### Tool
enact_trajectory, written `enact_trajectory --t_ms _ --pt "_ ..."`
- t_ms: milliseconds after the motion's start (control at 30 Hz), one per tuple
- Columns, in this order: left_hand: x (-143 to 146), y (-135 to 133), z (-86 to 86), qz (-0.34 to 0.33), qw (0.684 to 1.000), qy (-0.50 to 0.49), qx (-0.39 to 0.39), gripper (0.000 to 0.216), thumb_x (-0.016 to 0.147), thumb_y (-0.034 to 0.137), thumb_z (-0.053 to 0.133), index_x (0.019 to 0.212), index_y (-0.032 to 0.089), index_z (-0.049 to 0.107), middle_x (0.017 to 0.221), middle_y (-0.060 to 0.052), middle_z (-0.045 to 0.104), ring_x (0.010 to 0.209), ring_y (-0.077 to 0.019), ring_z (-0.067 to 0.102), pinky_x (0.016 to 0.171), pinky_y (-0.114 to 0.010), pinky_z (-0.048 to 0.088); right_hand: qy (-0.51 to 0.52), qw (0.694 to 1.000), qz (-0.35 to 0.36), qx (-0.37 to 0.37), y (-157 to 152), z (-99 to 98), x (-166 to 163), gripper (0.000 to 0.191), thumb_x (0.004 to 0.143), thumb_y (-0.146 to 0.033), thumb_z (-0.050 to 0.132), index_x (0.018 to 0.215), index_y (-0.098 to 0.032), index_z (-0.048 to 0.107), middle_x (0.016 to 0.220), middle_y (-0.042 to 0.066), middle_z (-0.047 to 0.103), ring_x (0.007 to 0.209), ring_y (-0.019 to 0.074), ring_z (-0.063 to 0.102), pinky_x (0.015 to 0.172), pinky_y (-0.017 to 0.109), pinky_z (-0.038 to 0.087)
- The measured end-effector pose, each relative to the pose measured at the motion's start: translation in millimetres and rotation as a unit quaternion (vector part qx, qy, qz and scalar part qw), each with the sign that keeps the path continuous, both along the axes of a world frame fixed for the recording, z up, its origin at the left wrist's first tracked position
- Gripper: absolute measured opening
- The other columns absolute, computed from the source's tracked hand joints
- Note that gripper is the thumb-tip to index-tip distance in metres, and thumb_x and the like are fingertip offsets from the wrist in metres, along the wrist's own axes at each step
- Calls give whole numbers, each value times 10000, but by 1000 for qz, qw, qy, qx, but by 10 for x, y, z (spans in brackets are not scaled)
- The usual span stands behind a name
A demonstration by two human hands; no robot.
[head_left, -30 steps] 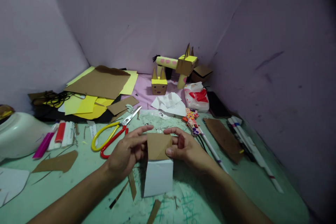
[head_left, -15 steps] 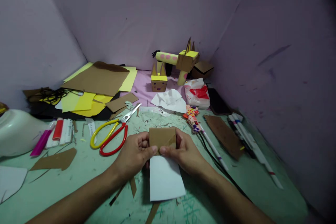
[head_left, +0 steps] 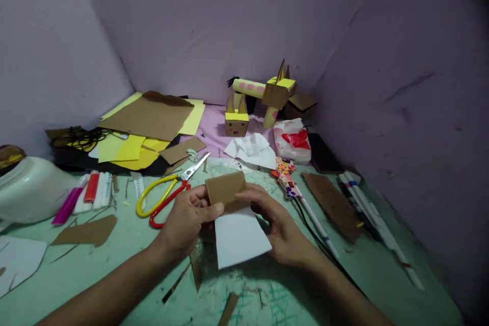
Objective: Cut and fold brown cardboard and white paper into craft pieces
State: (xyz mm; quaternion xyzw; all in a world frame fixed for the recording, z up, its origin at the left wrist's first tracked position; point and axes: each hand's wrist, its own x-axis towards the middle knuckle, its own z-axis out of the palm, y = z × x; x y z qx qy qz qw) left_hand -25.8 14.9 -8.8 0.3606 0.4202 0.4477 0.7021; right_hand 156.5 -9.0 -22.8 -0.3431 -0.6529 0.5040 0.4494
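A folded piece of cardboard [head_left: 226, 191], brown on the flap and white on the lower face [head_left: 239, 242], is held up a little above the table, tilted. My left hand [head_left: 191, 216] is closed on its left edge, thumb on the front at the fold. At the right edge is my right hand [head_left: 277, 224], its fingers bent and their tips on the brown flap; its thumb is hidden. Scissors [head_left: 178, 186] with one yellow and one red handle lie just beyond my left hand, blades partly apart.
Cardboard and yellow paper sheets [head_left: 148, 114] are stacked back left. Cardboard animal figures [head_left: 237, 125] stand at the back, near crumpled white paper [head_left: 252, 148]. A glue gun [head_left: 286, 178] with a black cord and several markers [head_left: 376, 219] lie right. A white bottle [head_left: 34, 191] lies left.
The cardboard has turned and tilted, its top now further left and higher. My right thumb has come off its front, and the right fingers have shifted onto the flap's right edge.
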Motion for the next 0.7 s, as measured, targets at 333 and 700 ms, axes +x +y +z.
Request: enact_trajectory --t_ms 333,700 --pt "-13 -106 21 -203 969 135 45 195 658 298 555 702 127 638 553 -32 634 526 -156 590 524 -264 458 119 964 -153 -180 38 -8 -89 355 587 -342 791 818 -189 570 691 -11 593 618 134 543 575 258 425" --pt "22 -155 -58 -231 897 296 232 199 823 268 479 691 147 566 500 48 471 429 -88 434 427 -213 305 27 980 -108 -165 0 23 -136 398 562 -467 760 615 -201 469 504 -64 430 472 79 338 435 216 260"
